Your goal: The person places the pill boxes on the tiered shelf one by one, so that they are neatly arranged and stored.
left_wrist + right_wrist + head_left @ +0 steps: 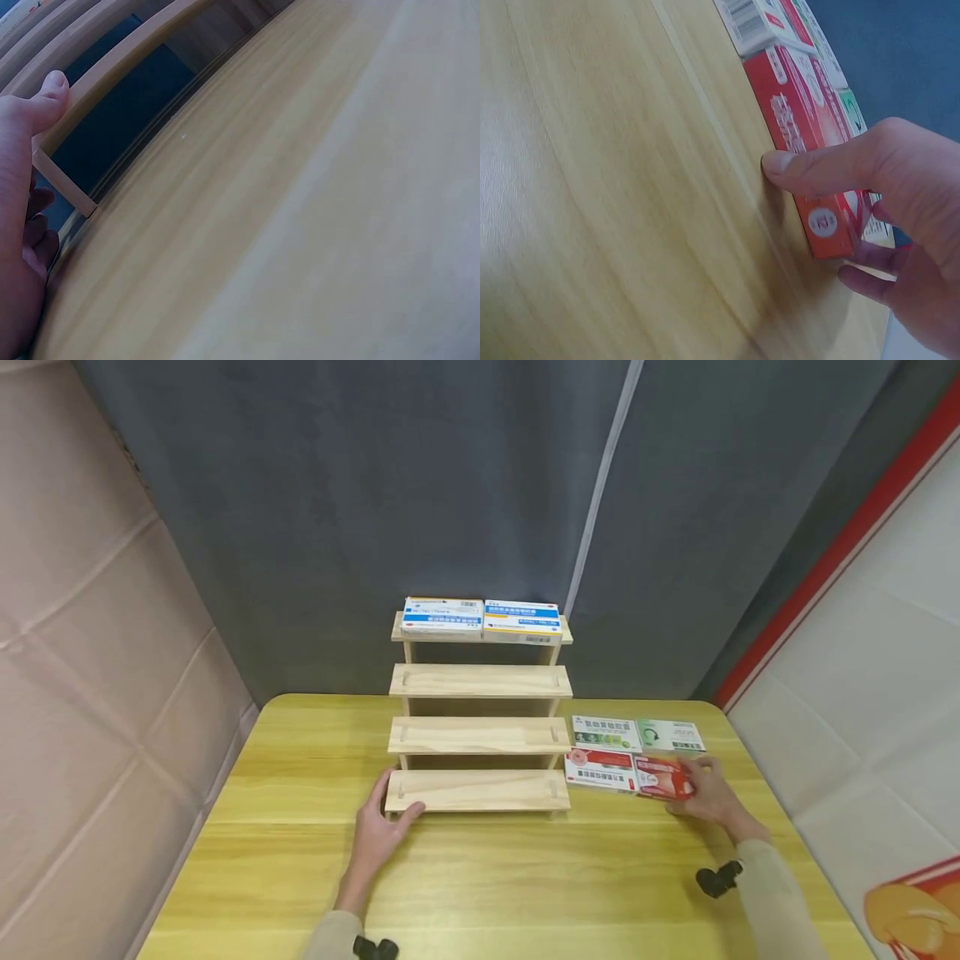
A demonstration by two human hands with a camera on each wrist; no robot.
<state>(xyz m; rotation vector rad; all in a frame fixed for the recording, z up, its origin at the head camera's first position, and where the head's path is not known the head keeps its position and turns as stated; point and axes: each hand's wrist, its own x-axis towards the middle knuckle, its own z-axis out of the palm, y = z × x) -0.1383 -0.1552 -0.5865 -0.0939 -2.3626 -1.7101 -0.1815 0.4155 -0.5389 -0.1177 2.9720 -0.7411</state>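
A pale wooden stepped rack (480,790) stands on the table, and my left hand (380,831) grips the left end of its lowest step. In the left wrist view the thumb (51,101) lies along the step's front edge, with the other fingers curled at the side. On the right, my right hand (708,792) holds the outer end of a red medicine box (663,777). Its thumb (787,163) presses the box's near long side in the right wrist view; the other fingers are partly hidden behind the box.
Left of the red box lies a red-and-white box (600,770). Behind them are a green-and-white box (606,733) and a pale green box (671,736). Two blue-and-white boxes, one left (442,615) and one right (522,621), sit on the top step. A grey curtain (420,485) hangs behind the table.
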